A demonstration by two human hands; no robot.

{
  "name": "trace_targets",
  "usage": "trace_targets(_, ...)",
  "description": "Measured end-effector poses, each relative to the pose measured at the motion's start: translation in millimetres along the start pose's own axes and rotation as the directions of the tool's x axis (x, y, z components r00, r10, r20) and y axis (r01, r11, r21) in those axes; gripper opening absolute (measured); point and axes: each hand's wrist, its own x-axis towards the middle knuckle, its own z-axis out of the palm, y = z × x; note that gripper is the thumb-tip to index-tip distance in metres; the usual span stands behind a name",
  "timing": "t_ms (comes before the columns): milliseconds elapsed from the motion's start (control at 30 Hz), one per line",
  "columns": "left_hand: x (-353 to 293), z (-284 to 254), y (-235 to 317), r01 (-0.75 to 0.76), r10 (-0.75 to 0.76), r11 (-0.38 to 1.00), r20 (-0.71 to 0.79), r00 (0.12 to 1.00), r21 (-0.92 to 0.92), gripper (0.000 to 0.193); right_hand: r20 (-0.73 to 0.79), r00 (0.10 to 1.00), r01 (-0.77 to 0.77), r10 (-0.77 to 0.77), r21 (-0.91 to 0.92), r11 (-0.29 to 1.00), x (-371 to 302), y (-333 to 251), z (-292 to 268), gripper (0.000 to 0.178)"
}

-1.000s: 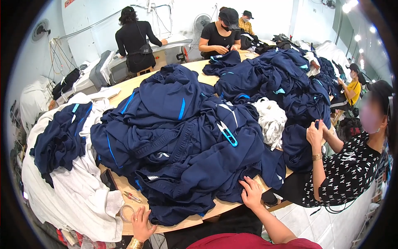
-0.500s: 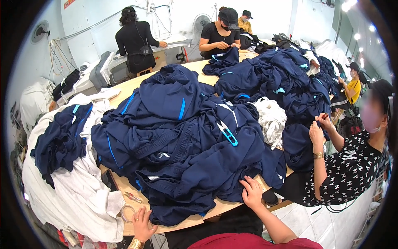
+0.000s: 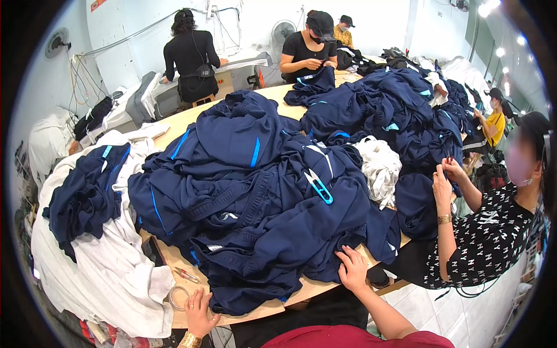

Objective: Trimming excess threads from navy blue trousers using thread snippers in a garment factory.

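A big heap of navy garments (image 3: 232,191) with bright blue stripes fills the table in front of me. My left hand (image 3: 200,313) lies spread on the table's near edge, beside a roll of tape (image 3: 173,301) and the heap's lower left corner. At the heap's lower right, my right hand (image 3: 353,268) rests with fingers stretched out, the tips touching the navy cloth. Neither hand holds anything. On top of the heap lie blue-handled thread snips (image 3: 319,190), blades pointing away from me. A small red-handled tool (image 3: 187,275) sits near the tape.
White cloth (image 3: 125,272) drapes the table's left side under another navy garment (image 3: 87,197). A white cloth bundle (image 3: 378,168) separates my heap from a second navy pile (image 3: 383,110). Close on my right, a co-worker (image 3: 481,232) works with both hands raised. Other people are farther back.
My hands and the heap stay put. The person in black at the back left has shifted slightly, and the near co-worker's hands have moved a little.
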Motion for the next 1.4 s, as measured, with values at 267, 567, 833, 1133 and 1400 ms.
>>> trace_targets(267, -9.0, -2.4, 2.4, 0.004, -0.004, 1.0, 0.003, 1.0, -0.016, 0.074, 0.01, 1.0, 0.0, 0.0, 0.013, 1.0, -7.2, -3.5, -4.1, 0.038)
trace_targets(567, -1.2, -3.5, 9.5, 0.048, -0.041, 0.984, -0.043, 0.998, 0.174, 0.076, 0.129, 0.991, -0.042, 0.026, 0.126, 0.991, 9.3, 4.1, -19.6, 0.036)
trace_targets(833, 10.6, -32.1, 65.0, -0.013, -0.037, 0.991, -0.374, 0.927, -0.131, 0.052, -0.107, 0.982, -0.127, 0.154, 0.229, 0.965, 64.0, 30.9, -54.6, 0.015)
trace_targets(1133, 128.1, -58.9, 200.6, -0.375, 0.216, 0.888, -0.479, 0.851, -0.265, 0.026, -0.058, 0.995, 0.074, -0.085, -0.175, 0.982, 191.5, 0.4, 22.5, 0.034)
trace_targets(1400, 144.2, -74.7, 150.6, -0.104, -0.153, 0.836, -0.412, 0.898, -0.538, 0.02, 0.323, 0.846, -0.495, 0.425, 0.772, 0.399, 122.9, 31.2, -60.0, 0.023)
